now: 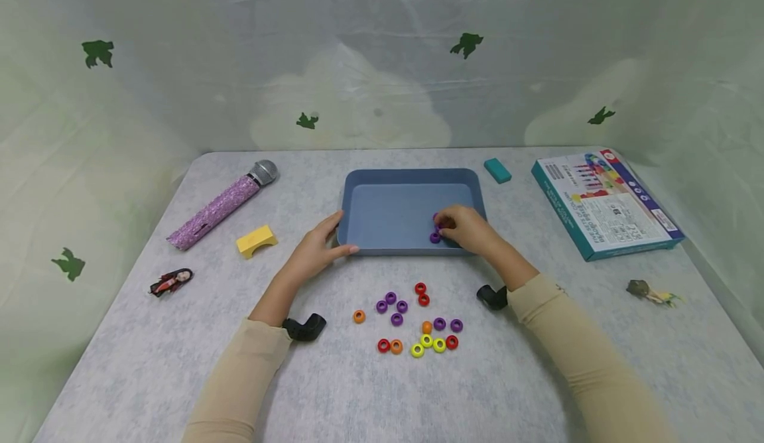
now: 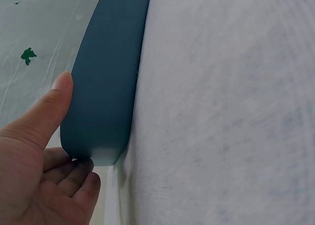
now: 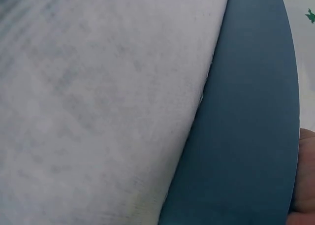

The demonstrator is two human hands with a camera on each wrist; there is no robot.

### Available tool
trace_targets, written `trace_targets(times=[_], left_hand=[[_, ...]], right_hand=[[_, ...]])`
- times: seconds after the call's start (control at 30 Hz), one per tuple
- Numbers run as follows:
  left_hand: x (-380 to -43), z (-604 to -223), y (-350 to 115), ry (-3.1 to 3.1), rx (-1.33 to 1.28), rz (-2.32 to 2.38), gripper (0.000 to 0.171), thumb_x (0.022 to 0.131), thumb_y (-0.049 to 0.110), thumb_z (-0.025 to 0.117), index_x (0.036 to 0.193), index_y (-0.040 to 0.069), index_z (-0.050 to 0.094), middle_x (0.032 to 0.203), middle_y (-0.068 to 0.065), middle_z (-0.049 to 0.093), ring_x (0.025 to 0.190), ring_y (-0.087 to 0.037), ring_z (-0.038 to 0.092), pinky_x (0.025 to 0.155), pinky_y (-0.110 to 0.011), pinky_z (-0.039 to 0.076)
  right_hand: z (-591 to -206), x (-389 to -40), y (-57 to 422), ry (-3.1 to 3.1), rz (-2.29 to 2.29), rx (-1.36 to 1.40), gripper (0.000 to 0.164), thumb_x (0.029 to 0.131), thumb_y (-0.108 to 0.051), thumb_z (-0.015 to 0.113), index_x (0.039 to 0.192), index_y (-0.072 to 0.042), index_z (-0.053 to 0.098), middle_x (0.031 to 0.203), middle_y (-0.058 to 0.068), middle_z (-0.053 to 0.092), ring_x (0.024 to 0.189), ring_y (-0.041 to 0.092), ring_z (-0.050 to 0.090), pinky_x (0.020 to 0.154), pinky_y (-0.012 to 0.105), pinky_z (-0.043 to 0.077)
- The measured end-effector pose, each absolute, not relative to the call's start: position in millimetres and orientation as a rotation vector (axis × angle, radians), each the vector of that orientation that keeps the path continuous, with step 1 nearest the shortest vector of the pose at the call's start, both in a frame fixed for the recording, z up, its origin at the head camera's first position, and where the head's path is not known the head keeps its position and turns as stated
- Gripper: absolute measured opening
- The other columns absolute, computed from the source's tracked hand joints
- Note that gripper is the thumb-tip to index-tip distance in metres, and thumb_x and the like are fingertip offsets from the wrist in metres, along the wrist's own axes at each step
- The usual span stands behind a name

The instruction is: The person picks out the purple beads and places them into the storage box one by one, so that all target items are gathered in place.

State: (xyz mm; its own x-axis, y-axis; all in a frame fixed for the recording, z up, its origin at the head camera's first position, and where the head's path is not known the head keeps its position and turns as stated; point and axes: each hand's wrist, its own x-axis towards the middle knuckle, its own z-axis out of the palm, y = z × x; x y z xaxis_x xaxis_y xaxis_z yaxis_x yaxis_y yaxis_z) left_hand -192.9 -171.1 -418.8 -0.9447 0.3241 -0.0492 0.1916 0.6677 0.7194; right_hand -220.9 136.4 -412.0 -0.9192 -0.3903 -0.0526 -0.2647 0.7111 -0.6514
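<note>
The blue tray (image 1: pixel 412 253) lies on the table in the head view. My left hand (image 1: pixel 313 249) grips its near left corner, thumb at the front rim and fingers along the left side. The left wrist view shows that hand (image 2: pixel 44 156) with its fingers curled by the tray's corner (image 2: pixel 103 87). Inside the tray, my right hand (image 1: pixel 468 227) pinches a purple bead, partly hidden by the fingertips. Another purple bead (image 1: pixel 435 237) lies just beside them. The right wrist view shows the tray's front wall (image 3: pixel 241 116) and only a bit of the hand (image 3: pixel 306 171).
Several purple beads (image 1: pixel 396 319), red, orange and yellow (image 1: pixel 426 341) ones lie before the tray. Leftward are a glittery microphone (image 1: pixel 217 207), a yellow arch block (image 1: pixel 256 240) and a doll (image 1: pixel 171 282). Rightward are a teal block (image 1: pixel 497 170), a box (image 1: pixel 609 204) and another small figure (image 1: pixel 652 292).
</note>
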Motion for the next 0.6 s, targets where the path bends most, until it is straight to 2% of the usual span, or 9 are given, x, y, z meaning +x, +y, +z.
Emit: trace_targets(times=[0.23, 0.4, 0.6], left_hand=[[-191, -418, -171, 2.695, 0.411, 1.15, 0.088, 0.065, 0.055, 0.055, 0.134, 0.019, 0.014, 0.136, 0.0, 0.014, 0.119, -0.017, 0.022, 0.095, -0.032, 0.025], [-191, -418, -170, 2.696, 0.412, 1.152, 0.088, 0.065, 0.056, 0.055, 0.134, 0.018, 0.014, 0.136, 0.0, 0.014, 0.119, -0.017, 0.022, 0.095, -0.032, 0.026], [-191, -418, -171, 2.694, 0.407, 1.153, 0.088, 0.064, 0.055, 0.055, 0.134, 0.019, 0.014, 0.136, 0.0, 0.014, 0.119, -0.017, 0.022, 0.095, -0.032, 0.026]], right_hand=[[-405, -209, 140, 2.766, -1.086, -0.627, 0.029, 0.078, -0.015, 0.058, 0.106, -0.008, 0.054, 0.103, 0.006, 0.049, 0.093, 0.019, 0.046, 0.078, 0.033, 0.041], [-394, -178, 147, 2.757, -1.282, -0.807, 0.036, 0.077, -0.024, 0.059, 0.107, -0.006, 0.052, 0.103, 0.008, 0.049, 0.092, 0.022, 0.047, 0.078, 0.035, 0.041], [-394, -135, 151, 2.593, -1.407, -0.968, 0.036, 0.075, -0.019, 0.061, 0.108, -0.011, 0.05, 0.103, 0.001, 0.049, 0.093, 0.021, 0.047, 0.078, 0.032, 0.042]])
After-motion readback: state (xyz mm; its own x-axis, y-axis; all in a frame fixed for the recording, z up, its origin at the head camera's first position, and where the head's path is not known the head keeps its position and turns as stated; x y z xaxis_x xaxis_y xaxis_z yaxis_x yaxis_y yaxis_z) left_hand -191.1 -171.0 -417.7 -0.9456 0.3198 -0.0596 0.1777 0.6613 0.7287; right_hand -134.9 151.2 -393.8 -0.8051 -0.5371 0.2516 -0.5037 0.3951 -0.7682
